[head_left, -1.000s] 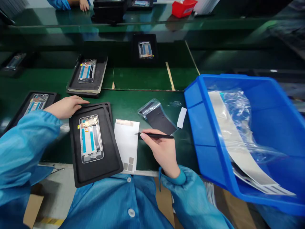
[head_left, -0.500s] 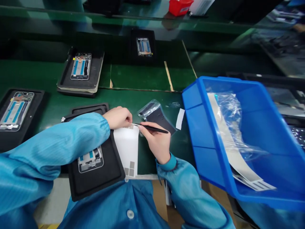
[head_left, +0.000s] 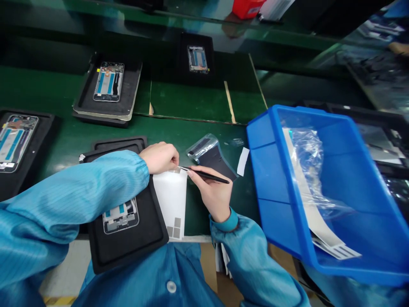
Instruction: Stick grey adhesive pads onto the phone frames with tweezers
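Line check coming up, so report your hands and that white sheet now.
Left hand at the white sheet's top edge. Right hand gripping black tweezers, tips at that edge. Left sleeve lying over the phone frame in its black tray.

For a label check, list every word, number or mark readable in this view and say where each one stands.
No text can be read.
White sheet: grey squares only, no words.
Phone frame: small labels, too small to read.
Film strip end in the blue bin: printing too blurred to read.

Phone frame half hidden under left sleeve (tweezer tip too small to tell).
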Demonstrator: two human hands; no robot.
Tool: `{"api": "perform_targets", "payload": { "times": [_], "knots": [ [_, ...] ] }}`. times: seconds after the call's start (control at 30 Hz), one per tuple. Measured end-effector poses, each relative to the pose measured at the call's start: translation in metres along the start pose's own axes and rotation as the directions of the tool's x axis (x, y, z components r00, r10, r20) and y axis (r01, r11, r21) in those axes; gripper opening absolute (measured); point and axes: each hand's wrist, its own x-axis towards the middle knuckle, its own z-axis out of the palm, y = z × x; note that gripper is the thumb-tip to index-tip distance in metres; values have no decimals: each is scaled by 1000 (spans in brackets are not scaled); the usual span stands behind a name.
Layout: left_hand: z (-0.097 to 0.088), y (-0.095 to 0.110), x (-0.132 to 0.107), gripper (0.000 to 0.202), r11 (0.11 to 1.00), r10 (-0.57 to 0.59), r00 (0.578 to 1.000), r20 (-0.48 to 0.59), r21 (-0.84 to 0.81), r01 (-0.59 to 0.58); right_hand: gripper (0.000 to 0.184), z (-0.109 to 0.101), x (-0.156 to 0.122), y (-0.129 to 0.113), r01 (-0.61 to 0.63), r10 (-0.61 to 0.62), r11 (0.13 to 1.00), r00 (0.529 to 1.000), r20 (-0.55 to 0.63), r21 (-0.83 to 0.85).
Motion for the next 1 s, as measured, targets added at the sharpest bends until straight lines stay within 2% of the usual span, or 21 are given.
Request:
{"api": "perform_targets", "payload": {
  "times": [1.0],
  "knots": [
    [0, -3, 1, 14, 1000, -19, 1000, 16, -5, 19, 12, 0, 0, 2, 35, -34, 999, 999, -7, 24]
  ]
}}
